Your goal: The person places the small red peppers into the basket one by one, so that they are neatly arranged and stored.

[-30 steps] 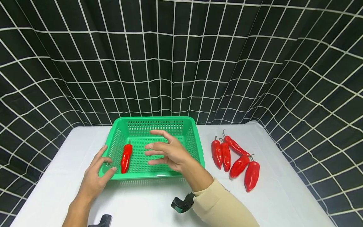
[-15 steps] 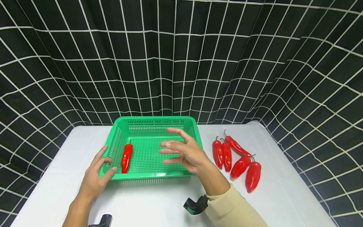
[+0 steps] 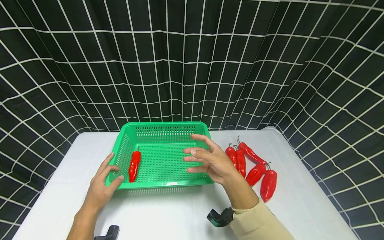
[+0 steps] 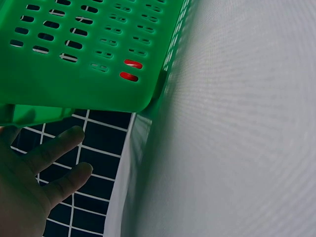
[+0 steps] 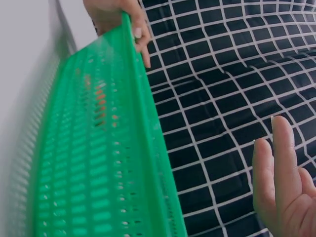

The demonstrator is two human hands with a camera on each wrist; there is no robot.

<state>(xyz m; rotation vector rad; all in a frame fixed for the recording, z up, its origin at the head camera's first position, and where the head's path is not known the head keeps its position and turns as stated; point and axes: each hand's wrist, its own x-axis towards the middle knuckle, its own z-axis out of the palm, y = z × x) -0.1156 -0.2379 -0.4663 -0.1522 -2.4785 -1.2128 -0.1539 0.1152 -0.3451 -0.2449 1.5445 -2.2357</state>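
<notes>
At the left end of the green plastic basket (image 3: 168, 183), my left hand (image 3: 100, 190) rests on the rim with fingers loosely spread. In the left wrist view, some fingers (image 4: 61, 145) of that hand extend past the basket's edge. One red pepper (image 3: 135, 166) lies inside the basket at its left. Over the basket's right end hovers my right hand (image 3: 217, 163), fingers apart and holding nothing. Several more red peppers (image 3: 268, 185) lie grouped on the white cloth to the right, one of them partly hidden by the right hand.
A white cloth (image 3: 156, 213) covers the table. Black curtain with a white grid (image 3: 168, 66) rises behind and along both sides. Black wrist cameras (image 3: 220, 218) sit at both wrists. A beige sleeve (image 3: 261, 220) covers my right forearm.
My right hand has moved right, from over the basket's middle to its right end, and now overlaps the nearest peppers. The left hand, basket and peppers stay in place.
</notes>
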